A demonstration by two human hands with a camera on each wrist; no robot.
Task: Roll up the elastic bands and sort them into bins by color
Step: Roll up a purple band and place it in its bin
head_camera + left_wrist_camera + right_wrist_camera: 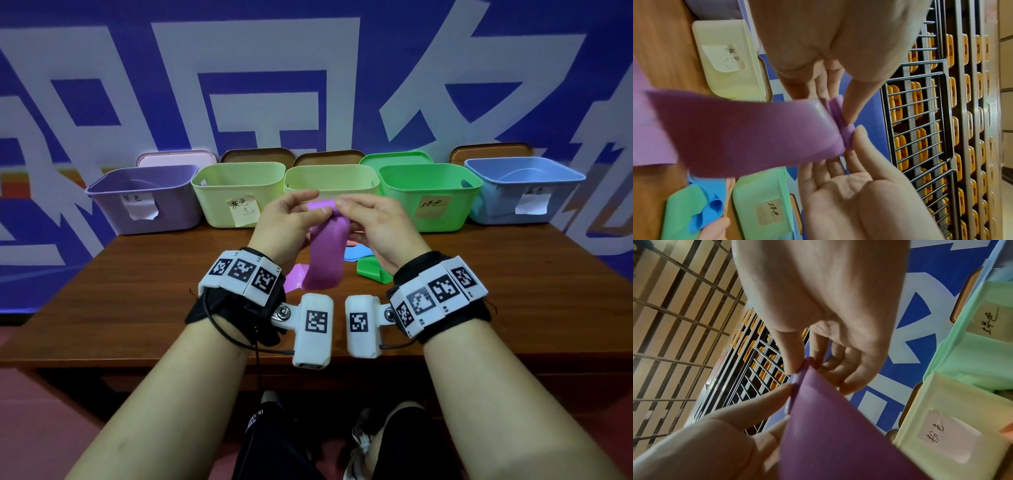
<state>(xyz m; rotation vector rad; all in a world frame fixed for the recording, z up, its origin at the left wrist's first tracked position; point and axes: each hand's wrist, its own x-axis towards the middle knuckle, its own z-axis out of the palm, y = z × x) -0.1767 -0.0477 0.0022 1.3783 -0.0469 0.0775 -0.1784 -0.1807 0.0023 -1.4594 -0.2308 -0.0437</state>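
Observation:
A purple elastic band (327,253) hangs above the wooden table (137,291). My left hand (301,209) and right hand (352,209) pinch its top end from either side. In the left wrist view that end (838,116) is turned over into a small first roll between my thumbs and fingers. The rest of the purple band (838,426) hangs loose and flat. Under my hands on the table lie a pink band (296,275), a blue band (356,253) and a green band (371,270).
Several open bins line the table's far edge: purple (171,212), pale green (219,202), yellow-green (342,178), green (404,205) and blue (496,202), most showing paper labels. Lids lean on the blue wall behind. My knees are under the near edge.

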